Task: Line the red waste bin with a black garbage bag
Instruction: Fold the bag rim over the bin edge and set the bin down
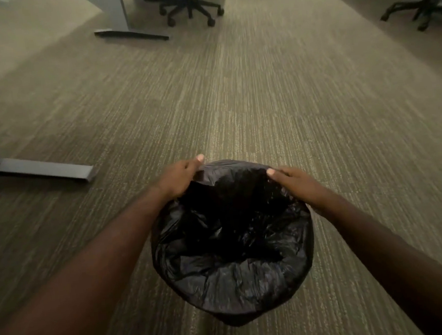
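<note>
On bag (232,246) rim: both hands.

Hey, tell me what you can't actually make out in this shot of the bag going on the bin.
Head view only:
- Red bin: hidden; the black bag covers all of it.
- Left hand and right hand: fingertips curl behind the bag's far edge, so each grip is unclear.
- Bag bottom: too dark to see.
- Office chair: cut off by the top edge.
</note>
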`<state>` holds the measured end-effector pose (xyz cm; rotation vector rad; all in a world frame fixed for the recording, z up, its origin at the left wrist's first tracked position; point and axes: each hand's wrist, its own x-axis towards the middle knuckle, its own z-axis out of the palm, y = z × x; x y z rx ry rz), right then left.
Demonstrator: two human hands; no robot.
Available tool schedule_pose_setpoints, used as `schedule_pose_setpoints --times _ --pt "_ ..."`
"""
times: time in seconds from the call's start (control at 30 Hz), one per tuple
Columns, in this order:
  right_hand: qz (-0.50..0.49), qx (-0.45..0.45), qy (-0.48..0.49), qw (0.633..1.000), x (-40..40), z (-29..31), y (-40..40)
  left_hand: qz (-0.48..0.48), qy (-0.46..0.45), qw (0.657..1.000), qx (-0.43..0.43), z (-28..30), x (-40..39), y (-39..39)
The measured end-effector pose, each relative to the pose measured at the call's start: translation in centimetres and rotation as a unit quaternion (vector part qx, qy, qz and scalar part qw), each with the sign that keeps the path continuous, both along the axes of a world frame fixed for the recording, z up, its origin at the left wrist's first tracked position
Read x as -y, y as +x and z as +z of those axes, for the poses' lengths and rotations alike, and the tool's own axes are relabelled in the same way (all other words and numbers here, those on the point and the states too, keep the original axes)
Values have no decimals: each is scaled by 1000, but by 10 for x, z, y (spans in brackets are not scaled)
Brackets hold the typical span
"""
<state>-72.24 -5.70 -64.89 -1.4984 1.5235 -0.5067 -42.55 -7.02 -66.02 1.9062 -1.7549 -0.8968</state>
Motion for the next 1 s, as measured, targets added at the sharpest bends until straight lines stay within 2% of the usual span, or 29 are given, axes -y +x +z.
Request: schedule_pose_setpoints --times 0.07,0.13,0.17,0.23,0.33,0.4,0.5,0.6,0.67,0.73,0.8,0.83,0.9,1.0 --pt "-48 -45 -108 992 -20 9 -9 60 -107 992 -9 1 -14 11" --pt "-74 -106 -257 958 -57 15 -18 103 -206 973 31 -2 -37 25" --pt "-56 -135 -311 939 -79 15 -21 115 -225 966 49 -4 -49 30" --pt "34 -185 -373 909 -122 6 -22 122 -215 967 57 -10 -71 33" --pt "230 -237 -463 822 -160 -31 -30 113 -196 971 78 -18 -85 28" --pt "283 -238 -469 803 -169 -51 -38 97 -203 971 85 -22 -85 24" --pt "266 -216 -445 827 -167 -62 -46 93 -184 976 69 -23 -80 21" --pt "210 -177 -410 870 -169 -64 -52 106 -125 986 24 -19 -75 23" --pt "110 -103 -366 918 -171 -58 -53 138 -84 985 -66 -13 -76 26" --pt "-69 27 -280 957 -169 -44 -49 184 -65 967 -163 -5 -84 31" --pt "-196 176 -156 952 -160 -33 -46 219 -51 956 -190 2 -96 39" --pt "-225 217 -94 945 -154 -30 -47 229 -36 953 -195 4 -103 43" --pt "-234 228 -18 945 -144 -23 -48 236 17 948 -212 7 -116 47" --pt "-237 224 26 945 -133 -16 -43 233 79 942 -230 7 -125 45"
